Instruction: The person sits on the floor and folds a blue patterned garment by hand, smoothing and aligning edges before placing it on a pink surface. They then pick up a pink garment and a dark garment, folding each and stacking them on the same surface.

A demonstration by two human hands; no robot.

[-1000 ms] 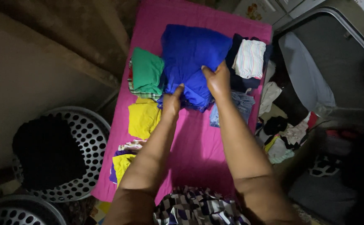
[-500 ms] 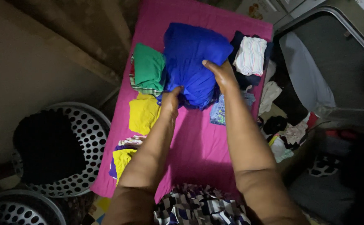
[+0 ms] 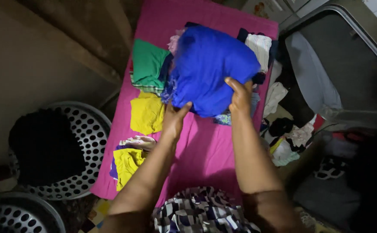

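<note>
Left hand (image 3: 172, 119) and right hand (image 3: 240, 96) now gripping the near edge of the blue garment (image 3: 212, 69), bundled tighter than a second ago. Lifted clear of the pink mat (image 3: 205, 146), over the folded stacks; green pile (image 3: 147, 64) alongside.

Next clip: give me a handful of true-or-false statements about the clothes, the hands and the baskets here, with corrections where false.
1. Both hands grip the blue garment. True: the left hand holds its lower left edge, the right hand its lower right edge.
2. The cloth under the folded clothes is green. False: the cloth is pink; a folded green garment lies on it.
3. A folded yellow garment lies nearer the person than the green one. True.
4. The perforated basket on the left holds white laundry. False: it holds a dark, near-black bundle.
5. A striped light garment lies right of the blue one. True.
</note>
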